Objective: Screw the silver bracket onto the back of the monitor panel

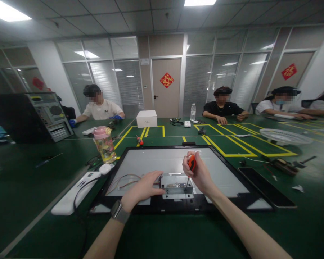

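Note:
A monitor panel [140,163] lies face down on the green table [178,233], its silver back inside a black frame. A small metal board cover [177,185] sits near its front edge. My right hand [198,172] is closed round an orange-handled screwdriver [191,163], held upright with its tip down on the metal cover. My left hand [144,189] rests flat on the panel, fingers stretched out against the cover's left edge. Thin wires [124,180] loop across the panel to the left.
A white plastic strip [72,194] and black cable lie left of the panel, beside a pink-lidded bottle [104,144]. A dark phone-like slab [267,187] lies right. A computer case [43,115], white box [146,118], fan grille [284,136] and several seated people are farther back.

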Action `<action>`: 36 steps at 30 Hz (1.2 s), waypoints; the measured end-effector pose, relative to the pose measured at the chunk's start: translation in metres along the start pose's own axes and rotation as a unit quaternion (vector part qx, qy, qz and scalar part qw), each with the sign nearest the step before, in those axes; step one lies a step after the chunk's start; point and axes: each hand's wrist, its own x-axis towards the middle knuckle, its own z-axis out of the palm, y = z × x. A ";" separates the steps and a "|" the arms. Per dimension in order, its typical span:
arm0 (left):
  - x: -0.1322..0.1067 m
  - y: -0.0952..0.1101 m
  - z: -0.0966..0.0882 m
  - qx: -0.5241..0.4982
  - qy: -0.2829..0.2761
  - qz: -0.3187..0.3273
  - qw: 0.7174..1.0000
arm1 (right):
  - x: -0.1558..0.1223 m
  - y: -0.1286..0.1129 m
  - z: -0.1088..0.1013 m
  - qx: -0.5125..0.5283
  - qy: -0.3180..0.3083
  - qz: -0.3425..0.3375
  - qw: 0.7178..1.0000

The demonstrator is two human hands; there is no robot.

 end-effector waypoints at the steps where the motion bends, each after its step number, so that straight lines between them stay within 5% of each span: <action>1: 0.000 0.000 0.000 0.001 0.000 0.000 1.000 | 0.000 0.000 0.001 -0.002 -0.007 -0.004 1.000; 28: 0.000 0.000 0.000 0.000 0.001 0.005 1.000 | -0.002 0.003 -0.003 0.004 -0.023 -0.008 1.000; 36: -0.001 0.001 0.000 -0.001 -0.001 -0.005 1.000 | 0.001 0.004 -0.004 -0.037 0.037 0.011 0.999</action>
